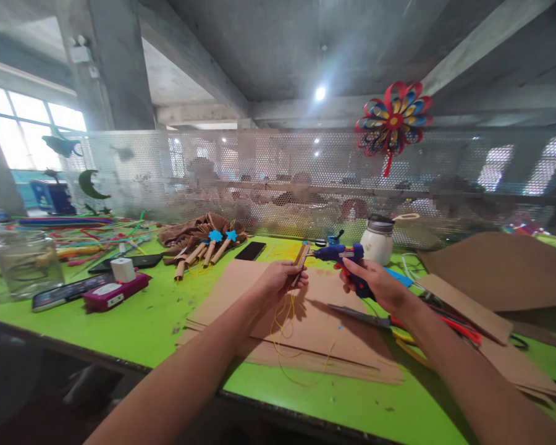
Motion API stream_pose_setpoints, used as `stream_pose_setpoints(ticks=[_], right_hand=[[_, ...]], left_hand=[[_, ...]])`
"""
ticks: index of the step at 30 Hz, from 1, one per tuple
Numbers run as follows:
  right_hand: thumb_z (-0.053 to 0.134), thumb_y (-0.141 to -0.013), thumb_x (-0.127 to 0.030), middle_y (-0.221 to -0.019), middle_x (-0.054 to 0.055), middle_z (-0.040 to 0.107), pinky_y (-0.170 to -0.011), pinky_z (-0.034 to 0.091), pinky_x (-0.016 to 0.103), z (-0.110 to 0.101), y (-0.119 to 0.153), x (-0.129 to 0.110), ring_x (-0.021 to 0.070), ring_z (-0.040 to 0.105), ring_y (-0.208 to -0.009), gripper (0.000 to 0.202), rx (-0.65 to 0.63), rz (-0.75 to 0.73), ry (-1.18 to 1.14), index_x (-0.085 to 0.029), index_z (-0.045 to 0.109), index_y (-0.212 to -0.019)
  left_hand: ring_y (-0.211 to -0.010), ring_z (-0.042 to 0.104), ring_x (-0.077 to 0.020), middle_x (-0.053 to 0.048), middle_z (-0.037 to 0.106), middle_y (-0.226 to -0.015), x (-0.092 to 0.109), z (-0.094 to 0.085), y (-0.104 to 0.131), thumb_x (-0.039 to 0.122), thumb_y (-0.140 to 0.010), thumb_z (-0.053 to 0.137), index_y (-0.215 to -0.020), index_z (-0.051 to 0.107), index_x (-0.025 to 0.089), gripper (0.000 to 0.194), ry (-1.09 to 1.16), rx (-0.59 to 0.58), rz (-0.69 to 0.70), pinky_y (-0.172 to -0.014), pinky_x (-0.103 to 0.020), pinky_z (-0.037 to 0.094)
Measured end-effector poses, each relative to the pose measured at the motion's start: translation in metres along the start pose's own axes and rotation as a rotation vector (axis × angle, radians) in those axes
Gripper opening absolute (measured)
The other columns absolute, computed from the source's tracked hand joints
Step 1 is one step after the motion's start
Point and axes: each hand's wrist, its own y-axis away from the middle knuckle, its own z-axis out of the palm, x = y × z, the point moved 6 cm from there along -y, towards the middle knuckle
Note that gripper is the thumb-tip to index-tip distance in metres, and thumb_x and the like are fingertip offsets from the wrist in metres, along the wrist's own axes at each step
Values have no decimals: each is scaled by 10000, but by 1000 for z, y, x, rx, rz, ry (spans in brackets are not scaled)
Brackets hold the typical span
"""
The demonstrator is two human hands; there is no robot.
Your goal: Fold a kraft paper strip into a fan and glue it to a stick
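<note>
My left hand (285, 276) is closed on a narrow folded strip of brown paper (302, 254), held upright. Yellow string (285, 318) trails from below that hand over the paper. In my right hand (375, 281) is a blue glue gun (338, 253), its nozzle pointing left, close to the strip's upper part; I cannot tell if they touch. Beneath both hands lies a stack of brown paper sheets (241, 296). Scissors (366, 316) rest on the stack's right side, partly hidden by my right forearm.
To the left are a purple power strip (115, 292) with a white plug, a phone (69, 292) and a glass jar (28, 266). Brown paper fans with blue pieces (213, 247) lie further back. A white jar (378, 240) stands behind the glue gun. Brown paper (500, 269) covers the right.
</note>
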Motion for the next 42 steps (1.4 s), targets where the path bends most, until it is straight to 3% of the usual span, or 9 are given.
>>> stream_pose_setpoints(ticks=[11, 29, 36, 42], right_hand=[[618, -751, -445, -629, 2, 530, -519, 416, 256, -10, -2, -2, 96, 475, -522, 306, 137, 3, -84, -148, 547, -735], [535, -796, -485, -571, 7, 510, -504, 372, 256, 3, 2, -10, 106, 477, -506, 384, 32, -27, 95, -147, 538, -613], [640, -704, -487, -594, -9, 513, -499, 398, 259, -5, 1, -8, 94, 442, -488, 345, 176, 13, -32, -162, 526, -676], [625, -729, -469, -616, -5, 526, -512, 409, 260, -9, -1, -5, 96, 453, -508, 318, 174, -24, -93, -164, 542, -700]], left_hand=[[-530, 573, -95, -78, 582, -638, 2, 6, 5, 40, -813, 456, -768, 586, 36, 138, -74, -31, 25, -516, -188, 433], [-530, 573, -88, -90, 601, -666, 3, 1, 4, 65, -818, 485, -779, 587, 39, 112, -68, -6, 25, -525, -187, 452], [-535, 573, -90, -88, 599, -653, 0, 2, 2, 77, -816, 498, -771, 593, 38, 112, -75, -31, 34, -518, -182, 448], [-525, 569, -90, -75, 588, -620, -1, 1, 1, 70, -814, 499, -760, 593, 42, 112, -69, -18, 34, -507, -180, 436]])
